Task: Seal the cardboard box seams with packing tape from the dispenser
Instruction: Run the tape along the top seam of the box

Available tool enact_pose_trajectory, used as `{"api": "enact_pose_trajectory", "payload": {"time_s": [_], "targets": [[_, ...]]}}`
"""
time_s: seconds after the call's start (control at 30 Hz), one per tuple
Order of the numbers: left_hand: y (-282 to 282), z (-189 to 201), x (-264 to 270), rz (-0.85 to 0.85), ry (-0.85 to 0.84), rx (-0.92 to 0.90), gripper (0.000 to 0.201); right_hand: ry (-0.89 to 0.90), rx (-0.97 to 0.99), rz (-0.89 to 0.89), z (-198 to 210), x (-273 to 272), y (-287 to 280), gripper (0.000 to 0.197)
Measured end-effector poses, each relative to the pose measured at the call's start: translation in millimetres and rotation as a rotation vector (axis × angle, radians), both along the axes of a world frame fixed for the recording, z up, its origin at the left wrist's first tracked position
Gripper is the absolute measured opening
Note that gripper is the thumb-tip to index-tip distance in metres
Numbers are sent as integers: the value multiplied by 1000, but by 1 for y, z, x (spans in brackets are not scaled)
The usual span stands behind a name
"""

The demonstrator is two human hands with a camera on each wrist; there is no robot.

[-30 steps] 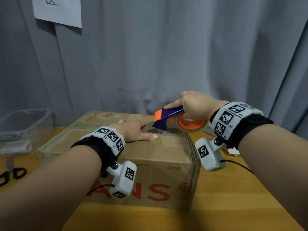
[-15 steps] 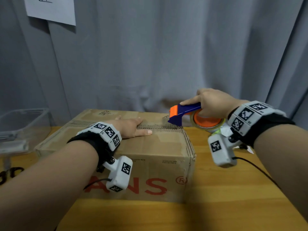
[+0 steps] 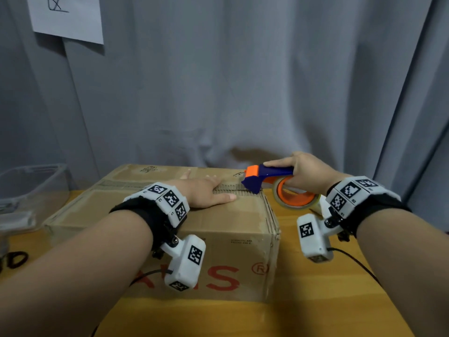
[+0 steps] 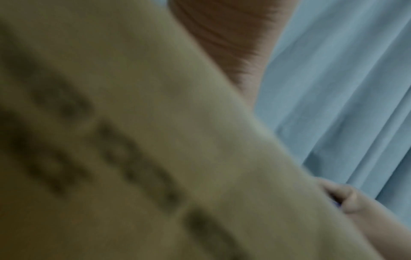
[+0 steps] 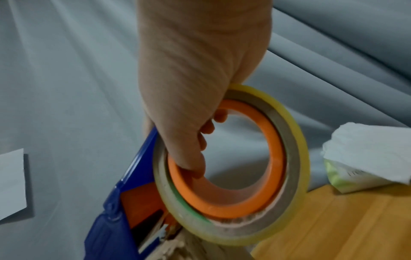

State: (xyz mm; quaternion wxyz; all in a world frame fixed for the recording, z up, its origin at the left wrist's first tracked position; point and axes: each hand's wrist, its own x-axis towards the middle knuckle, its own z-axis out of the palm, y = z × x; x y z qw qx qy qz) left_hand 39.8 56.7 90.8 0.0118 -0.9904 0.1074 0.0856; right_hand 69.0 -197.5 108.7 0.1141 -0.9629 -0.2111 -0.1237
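Observation:
A brown cardboard box (image 3: 233, 220) with red lettering lies on the wooden table. My left hand (image 3: 206, 193) lies flat on its top, fingers straight, beside the centre seam (image 3: 230, 188). My right hand (image 3: 303, 173) grips the blue and orange tape dispenser (image 3: 264, 176), fingers hooked through the orange core of the tape roll (image 3: 295, 197). The dispenser's blue nose touches the seam at the box's right end, and the roll hangs past the box edge. In the right wrist view the fingers (image 5: 200, 139) curl inside the roll (image 5: 233, 165). The left wrist view shows blurred cardboard (image 4: 133, 140).
A clear plastic bin (image 3: 29, 186) stands at the far left, with black scissors handles (image 3: 14, 260) in front of it. A white tissue pack (image 5: 364, 158) lies on the table to the right. Grey curtain (image 3: 243, 81) hangs close behind the box.
My right hand has drawn the dispenser rightward along the seam, from near my left fingertips to the box's right end. My left hand has stayed flat on the top.

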Motion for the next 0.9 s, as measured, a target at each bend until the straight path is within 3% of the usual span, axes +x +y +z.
{"api": "enact_pose_trajectory", "payload": {"time_s": [0.27, 0.53, 0.7, 0.9], "targets": [[-3, -4, 4, -25, 7, -103, 76, -15, 484, 8, -56, 4, -4, 64], [20, -4, 9, -6, 34, -66, 77, -37, 645, 33, -74, 4, 12, 66], [31, 1, 6, 27, 24, 12, 75, -30, 626, 28, -76, 2, 30, 66], [-5, -9, -6, -6, 8, -70, 72, -33, 325, 13, -40, 3, 28, 65]]}}
